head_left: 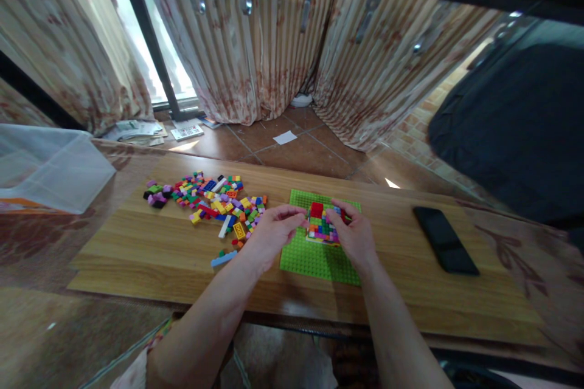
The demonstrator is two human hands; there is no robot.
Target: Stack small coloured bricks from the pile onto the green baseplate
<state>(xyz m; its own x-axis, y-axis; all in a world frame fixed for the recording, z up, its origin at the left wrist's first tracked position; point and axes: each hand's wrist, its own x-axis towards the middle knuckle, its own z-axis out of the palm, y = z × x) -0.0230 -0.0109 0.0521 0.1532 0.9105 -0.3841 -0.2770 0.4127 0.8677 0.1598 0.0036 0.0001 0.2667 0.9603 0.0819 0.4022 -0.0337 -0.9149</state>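
Observation:
A green studded baseplate [298,258] lies on the wooden table, bearing a small block of multicoloured toy bricks [323,232] with a red brick [316,209] raised on its far left part. At the left side of this brick block is my left hand [274,230], thumb and forefinger drawn together; anything between them is too small to make out. My right hand [358,234] curves over the block's right side, fingers closed around its edge and hiding part of it. To the left is a spread pile of loose toy bricks [228,206] in many colours.
A black phone [444,240] lies on the right of the wooden table [150,255]. A clear plastic bin [55,170] stands beyond its left end. Striped curtains [255,42] hang behind, with papers [137,130] on the floor. A dark covered object [515,115] stands at right.

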